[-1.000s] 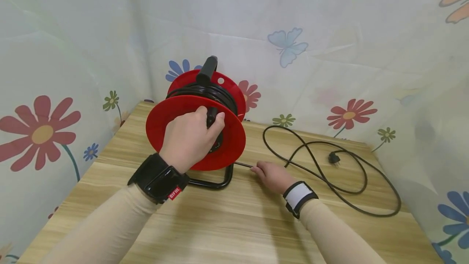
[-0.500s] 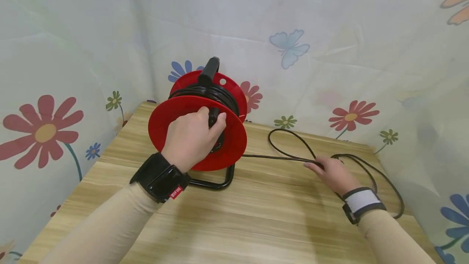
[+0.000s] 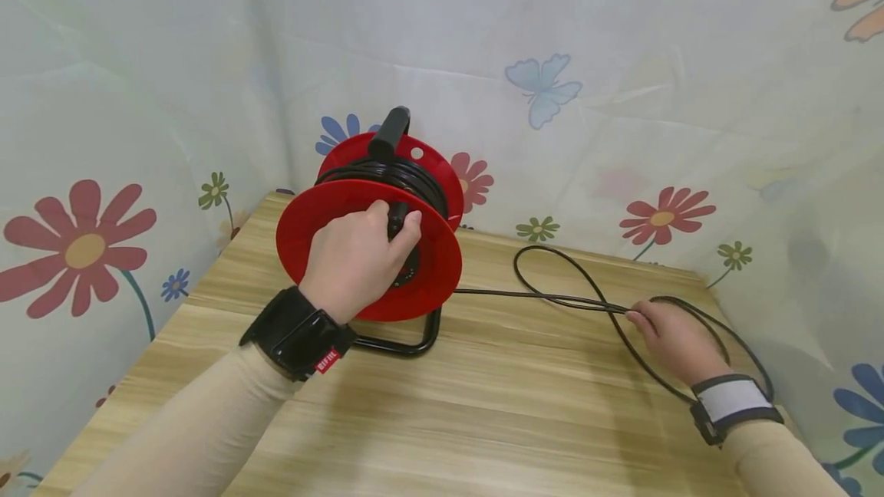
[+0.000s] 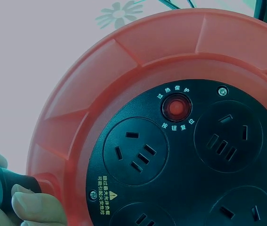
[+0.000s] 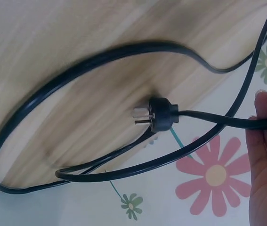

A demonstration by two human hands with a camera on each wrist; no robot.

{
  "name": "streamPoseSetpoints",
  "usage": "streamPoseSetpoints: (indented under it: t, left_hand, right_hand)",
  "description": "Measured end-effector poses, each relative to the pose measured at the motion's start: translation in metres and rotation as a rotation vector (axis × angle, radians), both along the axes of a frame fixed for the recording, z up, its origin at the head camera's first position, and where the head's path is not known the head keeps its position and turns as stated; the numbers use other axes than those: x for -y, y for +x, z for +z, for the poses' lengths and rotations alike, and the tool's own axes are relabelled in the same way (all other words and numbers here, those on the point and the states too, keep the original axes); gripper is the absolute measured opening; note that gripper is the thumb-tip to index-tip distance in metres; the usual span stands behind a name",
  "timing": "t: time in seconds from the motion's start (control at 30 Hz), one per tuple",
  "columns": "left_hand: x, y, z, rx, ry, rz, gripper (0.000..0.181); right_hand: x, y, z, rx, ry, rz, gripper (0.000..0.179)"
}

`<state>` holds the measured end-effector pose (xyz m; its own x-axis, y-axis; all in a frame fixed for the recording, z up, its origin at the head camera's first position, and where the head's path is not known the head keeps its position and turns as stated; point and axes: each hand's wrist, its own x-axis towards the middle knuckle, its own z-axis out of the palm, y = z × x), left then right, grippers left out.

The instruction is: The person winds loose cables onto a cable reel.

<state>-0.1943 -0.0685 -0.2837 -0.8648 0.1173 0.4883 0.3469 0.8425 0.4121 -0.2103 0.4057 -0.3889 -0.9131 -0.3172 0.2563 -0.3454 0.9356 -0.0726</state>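
Gripping the small black crank knob on the near flange of the red cable reel, the left hand is curling its fingers and thumb right round it; the left wrist view shows the fingertips closed on the knob at the rim, just beside the black socket plate with its red reset button. The reel is standing upright on its black tube stand toward the back left of the wooden table, with its carry handle on top. From the drum's underside the black cable is running fairly straight across the table to the right hand, which is lying over it near the right edge; the right wrist view shows its fingers laid fairly straight along the cable just behind the plug, so it seems to be guiding rather than clamping, though I cannot tell whether the thumb is closing underneath. Loose loops are lying around that hand. To my eye, steady cranking is asking for light tension from the right hand, feeding the loops in without kinks and keeping the plug from snagging, while the stand is staying planted.
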Motion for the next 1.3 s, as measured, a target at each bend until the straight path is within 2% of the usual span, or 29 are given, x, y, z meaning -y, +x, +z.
streamPoseSetpoints:
  t: [0.07,0.23,0.33,0.6,0.97,1.3]
  left_hand:
    - [0.0,0.0,0.0,-0.002,0.0,0.002,0.038]
    - [-0.002,0.0,0.0,0.002,-0.011,-0.004,0.038]
    - [-0.004,0.0,0.0,-0.004,-0.028,-0.008,0.038]
    - [-0.008,0.001,0.0,-0.026,-0.045,-0.006,0.037]
    - [-0.019,0.002,-0.003,-0.019,-0.056,-0.02,0.037]
    - [-0.03,0.005,-0.009,-0.011,-0.124,-0.025,0.039]
  right_hand:
    - [0.0,-0.001,-0.003,-0.005,0.011,0.013,0.012]
    - [0.001,-0.002,-0.008,0.098,-0.028,-0.012,0.014]
    - [0.004,0.0,-0.009,0.122,-0.04,-0.03,0.013]
    - [0.011,-0.002,-0.008,0.11,-0.026,-0.023,0.014]
    - [0.014,-0.002,-0.012,0.153,-0.023,-0.025,0.021]
    - [0.027,-0.005,-0.013,0.186,-0.034,-0.028,0.021]
